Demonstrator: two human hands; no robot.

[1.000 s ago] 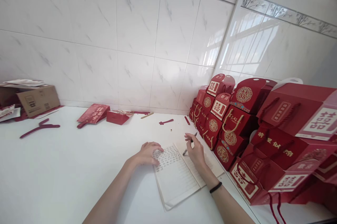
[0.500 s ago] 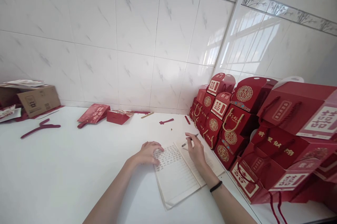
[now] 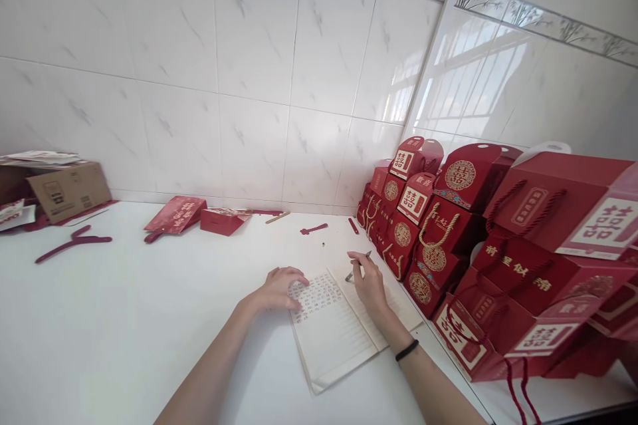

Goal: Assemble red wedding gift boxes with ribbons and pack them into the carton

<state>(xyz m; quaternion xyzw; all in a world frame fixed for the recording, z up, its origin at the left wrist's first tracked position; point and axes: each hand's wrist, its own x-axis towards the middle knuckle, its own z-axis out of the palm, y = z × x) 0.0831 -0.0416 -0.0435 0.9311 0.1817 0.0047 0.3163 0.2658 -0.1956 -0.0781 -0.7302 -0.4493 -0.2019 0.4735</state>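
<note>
An open notebook [image 3: 333, 345] lies on the white table, rows of handwritten characters on the upper part of its left page. My left hand [image 3: 282, 288] rests at that page's upper left edge, thumb and fingers apart, holding nothing. Over the top of the right page, my right hand [image 3: 369, 282] grips a slim pen [image 3: 351, 275] whose tip points down and left toward the paper. A black band [image 3: 407, 350] circles my right wrist.
Stacked red gift boxes [image 3: 448, 232] with rope handles crowd the right side. Along the tiled wall lie red packets [image 3: 175, 215], a small red box [image 3: 222, 221] and dark red strips [image 3: 314, 229]. A cardboard box [image 3: 70, 192] stands far left.
The pen has tilted more upright in my right hand, its tip slightly to the right. My left hand has kept its place on the notebook. The whole view has shifted a little.
</note>
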